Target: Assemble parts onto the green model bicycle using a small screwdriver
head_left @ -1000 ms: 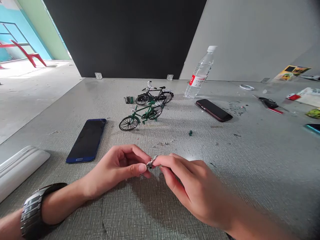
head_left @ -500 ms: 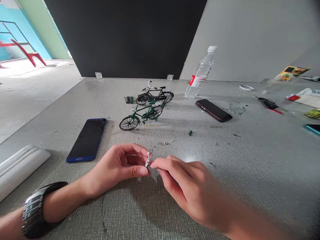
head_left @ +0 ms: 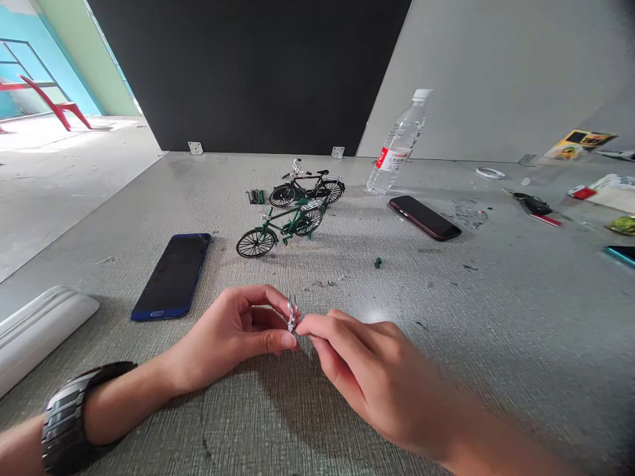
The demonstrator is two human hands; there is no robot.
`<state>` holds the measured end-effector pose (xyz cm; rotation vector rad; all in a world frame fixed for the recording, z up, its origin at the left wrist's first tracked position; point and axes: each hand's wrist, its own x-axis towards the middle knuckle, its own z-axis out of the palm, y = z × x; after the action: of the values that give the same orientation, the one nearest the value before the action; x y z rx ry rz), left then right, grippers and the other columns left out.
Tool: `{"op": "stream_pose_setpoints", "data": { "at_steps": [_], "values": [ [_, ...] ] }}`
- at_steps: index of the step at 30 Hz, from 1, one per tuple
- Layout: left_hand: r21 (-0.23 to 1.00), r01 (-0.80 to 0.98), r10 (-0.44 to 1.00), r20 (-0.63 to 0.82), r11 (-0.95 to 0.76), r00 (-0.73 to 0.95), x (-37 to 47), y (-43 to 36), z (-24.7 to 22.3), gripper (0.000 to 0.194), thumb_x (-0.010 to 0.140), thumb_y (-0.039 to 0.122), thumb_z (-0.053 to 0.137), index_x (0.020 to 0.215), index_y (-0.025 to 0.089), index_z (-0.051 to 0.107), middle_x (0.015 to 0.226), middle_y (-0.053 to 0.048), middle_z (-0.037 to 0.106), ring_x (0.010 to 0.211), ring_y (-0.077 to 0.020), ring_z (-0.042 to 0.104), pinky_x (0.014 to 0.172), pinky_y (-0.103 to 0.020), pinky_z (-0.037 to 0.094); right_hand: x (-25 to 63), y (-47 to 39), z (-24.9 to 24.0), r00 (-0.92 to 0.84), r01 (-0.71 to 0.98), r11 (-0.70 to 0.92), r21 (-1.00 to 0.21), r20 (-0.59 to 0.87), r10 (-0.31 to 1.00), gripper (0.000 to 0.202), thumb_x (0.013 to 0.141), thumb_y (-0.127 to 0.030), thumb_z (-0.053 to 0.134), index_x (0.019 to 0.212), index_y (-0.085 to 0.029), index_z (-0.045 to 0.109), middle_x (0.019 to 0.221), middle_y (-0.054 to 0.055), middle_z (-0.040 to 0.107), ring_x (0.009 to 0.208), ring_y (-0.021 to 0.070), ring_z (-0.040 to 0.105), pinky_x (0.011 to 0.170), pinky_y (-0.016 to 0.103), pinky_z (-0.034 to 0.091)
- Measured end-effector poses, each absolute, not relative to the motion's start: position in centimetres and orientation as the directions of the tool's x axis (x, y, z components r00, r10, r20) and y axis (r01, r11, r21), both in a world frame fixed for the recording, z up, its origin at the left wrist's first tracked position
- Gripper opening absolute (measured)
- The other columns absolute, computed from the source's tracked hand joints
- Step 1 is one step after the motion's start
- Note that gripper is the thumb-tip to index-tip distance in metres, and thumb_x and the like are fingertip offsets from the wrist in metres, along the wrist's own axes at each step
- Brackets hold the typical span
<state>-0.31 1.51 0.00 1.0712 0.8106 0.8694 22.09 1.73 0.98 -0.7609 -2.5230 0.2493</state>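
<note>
Between thumb and fingertips, my left hand (head_left: 238, 334) pinches a small silver metal part (head_left: 292, 316), held upright over the table. My right hand (head_left: 364, 363) is closed, its thumb and index fingertips meeting at the right side of that part; anything between them is too small to make out. Beyond the hands stands a green model bicycle (head_left: 282, 226), with a black model bicycle (head_left: 307, 188) just behind it. Small silver bits (head_left: 325, 283) and a tiny green piece (head_left: 378, 263) lie on the table.
A blue phone (head_left: 171, 277) and a white rounded object (head_left: 44, 334) lie at left. Behind at right are a dark phone (head_left: 425, 218), a water bottle (head_left: 397, 149), keys (head_left: 532, 203) and a white ring (head_left: 489, 173). Small green and black parts (head_left: 256, 196) sit beside the bicycles.
The silver part has turned slightly and its top has shifted a little left. Both hands keep nearly the same place and hold.
</note>
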Motion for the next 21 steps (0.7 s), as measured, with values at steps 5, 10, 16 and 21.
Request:
{"op": "stream_pose_setpoints", "data": {
  "at_steps": [5,10,16,21],
  "values": [
    [0.966,-0.125,0.892,-0.154,0.226,0.425,-0.40,1.48,-0.03,0.022,0.079,0.016,0.083,0.093,0.014,0.066,0.081,0.002,0.070,0.074,-0.0089,0.063,0.065,-0.018,0.046,22.13,1.80,0.90,-0.729,0.472,0.828,-0.302,0.394,0.559,0.018,0.101,-0.012,0.044,0.112,-0.020,0.056,0.081,-0.003,0.066,0.060,0.0124,0.062,0.051,0.029,0.040],
    [0.970,-0.083,0.892,-0.175,0.229,0.417,-0.41,1.43,0.07,0.023,0.080,0.020,0.083,0.094,0.015,0.065,0.079,0.002,0.070,0.074,-0.0093,0.063,0.064,-0.019,0.045,22.07,1.88,0.87,-0.727,0.475,0.830,-0.293,0.400,0.558,0.018,0.102,-0.012,0.044,0.113,-0.020,0.055,0.083,-0.002,0.068,0.061,0.0128,0.065,0.051,0.030,0.042],
    [0.972,-0.058,0.895,-0.185,0.227,0.405,-0.37,1.52,0.03,0.022,0.080,0.020,0.082,0.094,0.015,0.065,0.079,0.002,0.069,0.073,-0.0098,0.063,0.063,-0.019,0.045,22.22,1.88,0.65,-0.735,0.485,0.838,-0.250,0.404,0.545,0.019,0.101,-0.012,0.043,0.114,-0.020,0.056,0.082,-0.002,0.068,0.060,0.0127,0.066,0.050,0.029,0.043],
    [0.975,-0.034,0.900,-0.190,0.221,0.393,-0.31,1.36,0.02,0.022,0.080,0.021,0.081,0.095,0.016,0.065,0.079,0.002,0.068,0.073,-0.0110,0.062,0.063,-0.021,0.045,22.28,1.85,0.73,-0.739,0.492,0.843,-0.216,0.409,0.536,0.020,0.101,-0.012,0.042,0.113,-0.020,0.057,0.078,-0.003,0.067,0.057,0.0129,0.065,0.048,0.029,0.043]
  ]
}}
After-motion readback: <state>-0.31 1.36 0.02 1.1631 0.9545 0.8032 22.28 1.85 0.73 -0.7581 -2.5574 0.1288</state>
